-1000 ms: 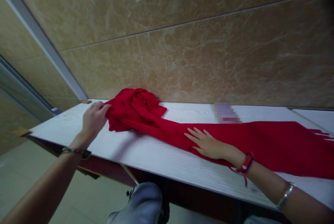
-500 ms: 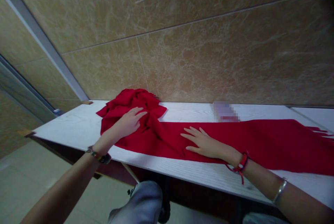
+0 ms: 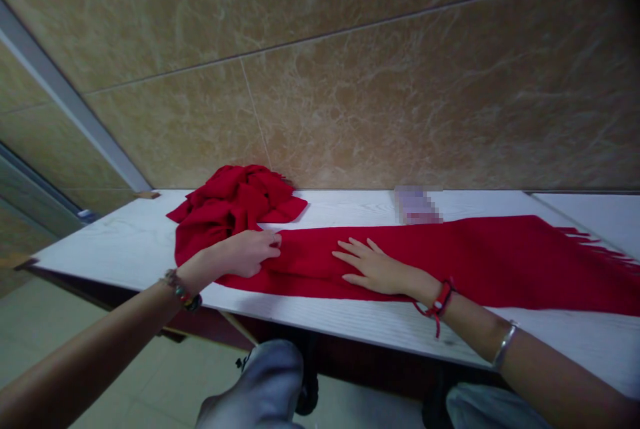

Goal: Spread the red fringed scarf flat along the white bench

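A red fringed scarf (image 3: 480, 259) lies lengthwise along the white table, flat on the right and bunched into a heap at the left. My left hand (image 3: 247, 252) is closed with curled fingers on the scarf just in front of the heap, gripping the cloth; its fingertips are partly hidden. Flat on the middle stretch of the scarf rests my right hand (image 3: 377, 269), palm down with fingers spread. Slight creases run through the cloth between my two hands. The fringe shows at the scarf's right end.
The white table (image 3: 320, 309) stands against a marbled tile wall (image 3: 350, 95). A small blurred-out pack (image 3: 417, 205) lies behind the scarf by the wall. My knees (image 3: 275, 375) are below the table's front edge. A grey strip (image 3: 75, 95) runs down the wall at left.
My left hand has come off the heap towards the table's front edge and closed on the cloth. The scarf between my hands lies flatter. My right hand stays spread on it.
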A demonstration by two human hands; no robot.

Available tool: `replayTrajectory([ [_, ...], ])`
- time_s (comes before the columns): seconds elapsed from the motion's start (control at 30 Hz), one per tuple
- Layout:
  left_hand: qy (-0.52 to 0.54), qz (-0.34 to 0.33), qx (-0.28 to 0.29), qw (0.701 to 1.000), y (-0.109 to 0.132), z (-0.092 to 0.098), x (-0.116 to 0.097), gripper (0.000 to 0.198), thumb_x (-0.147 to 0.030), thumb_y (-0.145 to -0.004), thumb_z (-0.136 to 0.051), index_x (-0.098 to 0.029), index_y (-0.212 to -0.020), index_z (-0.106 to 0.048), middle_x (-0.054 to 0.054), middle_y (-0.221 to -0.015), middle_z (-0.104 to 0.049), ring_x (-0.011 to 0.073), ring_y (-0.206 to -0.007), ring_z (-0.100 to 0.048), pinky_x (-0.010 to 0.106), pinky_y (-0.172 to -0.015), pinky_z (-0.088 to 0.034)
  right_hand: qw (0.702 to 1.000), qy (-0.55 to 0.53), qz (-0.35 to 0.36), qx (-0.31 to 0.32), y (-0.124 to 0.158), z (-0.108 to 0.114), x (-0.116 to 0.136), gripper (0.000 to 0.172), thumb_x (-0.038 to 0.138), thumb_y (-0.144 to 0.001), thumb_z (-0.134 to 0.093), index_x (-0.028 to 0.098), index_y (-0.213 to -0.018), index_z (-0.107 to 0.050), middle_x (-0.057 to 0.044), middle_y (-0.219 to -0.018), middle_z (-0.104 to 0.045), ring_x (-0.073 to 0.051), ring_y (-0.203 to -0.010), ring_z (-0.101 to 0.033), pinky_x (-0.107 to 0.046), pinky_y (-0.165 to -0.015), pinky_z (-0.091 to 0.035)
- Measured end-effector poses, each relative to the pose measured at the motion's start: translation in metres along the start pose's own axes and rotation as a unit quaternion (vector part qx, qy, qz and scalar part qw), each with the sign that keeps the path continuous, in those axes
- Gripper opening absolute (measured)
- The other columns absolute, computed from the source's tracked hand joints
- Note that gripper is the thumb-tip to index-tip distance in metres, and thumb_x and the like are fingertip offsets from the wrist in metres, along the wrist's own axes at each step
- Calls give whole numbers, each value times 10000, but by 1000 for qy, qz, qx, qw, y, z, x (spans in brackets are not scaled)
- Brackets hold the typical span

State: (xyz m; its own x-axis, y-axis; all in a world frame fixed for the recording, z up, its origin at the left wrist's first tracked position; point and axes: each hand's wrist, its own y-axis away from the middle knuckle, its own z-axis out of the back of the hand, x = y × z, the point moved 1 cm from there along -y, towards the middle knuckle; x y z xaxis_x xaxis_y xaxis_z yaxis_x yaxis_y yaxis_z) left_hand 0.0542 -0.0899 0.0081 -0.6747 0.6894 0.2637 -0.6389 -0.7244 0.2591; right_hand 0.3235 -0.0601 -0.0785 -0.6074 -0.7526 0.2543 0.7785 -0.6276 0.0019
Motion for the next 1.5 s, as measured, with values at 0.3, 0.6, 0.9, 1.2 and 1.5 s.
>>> replayTrajectory([
  [0.3,-145,29,3,989,22,-31,10,240,-53,-663,-505,-170,-841,-618,74,-754,-630,213,-781,-573,362,-761,-379,1000,-13,-4,-8,-1,-1,-1,596,577,-841,-264,256,-1342,-295,-80,-1424,-220,-293,-1303,-130,-556,-1012,-122],
  [0.6,-71,-30,-19,997,15,-21,-5,332,-27,-744,-396,-201,-964,-573,52,-971,-603,159,-777,-583,253,-650,-439,1000,-8,-6,-7,-1,-2,-1,600,580,-842,-253,253,-1343,-292,-74,-1426,-215,-295,-1303,-129,-563,-1008,-122],
  [0.9,-14,37,45,998,31,-38,-18,452,0,-680,-418,-191,-1074,-531,81,-1042,-604,194,-899,-584,293,-766,-436,1000,-6,-6,-14,0,-2,0,576,560,-849,-268,254,-1336,-309,-77,-1420,-233,-295,-1300,-145,-564,-1006,-130],
  [1.2,168,57,42,983,-17,7,-21,214,-221,-796,-419,-187,-936,-577,28,-876,-618,148,-772,-570,245,-699,-448,1000,-15,2,-21,2,-1,3,621,591,-837,-253,248,-1355,-258,-71,-1431,-200,-296,-1306,-110,-564,-1011,-122],
  [1.5,164,238,-109,951,-89,-47,-69,459,-386,-900,-254,-197,-1313,-312,126,-1405,-253,287,-1286,-203,513,-979,-251,999,-32,12,30,10,3,11,759,661,-787,-268,194,-1379,-179,-94,-1439,-148,-277,-1315,-58,-519,-1039,-46],
])
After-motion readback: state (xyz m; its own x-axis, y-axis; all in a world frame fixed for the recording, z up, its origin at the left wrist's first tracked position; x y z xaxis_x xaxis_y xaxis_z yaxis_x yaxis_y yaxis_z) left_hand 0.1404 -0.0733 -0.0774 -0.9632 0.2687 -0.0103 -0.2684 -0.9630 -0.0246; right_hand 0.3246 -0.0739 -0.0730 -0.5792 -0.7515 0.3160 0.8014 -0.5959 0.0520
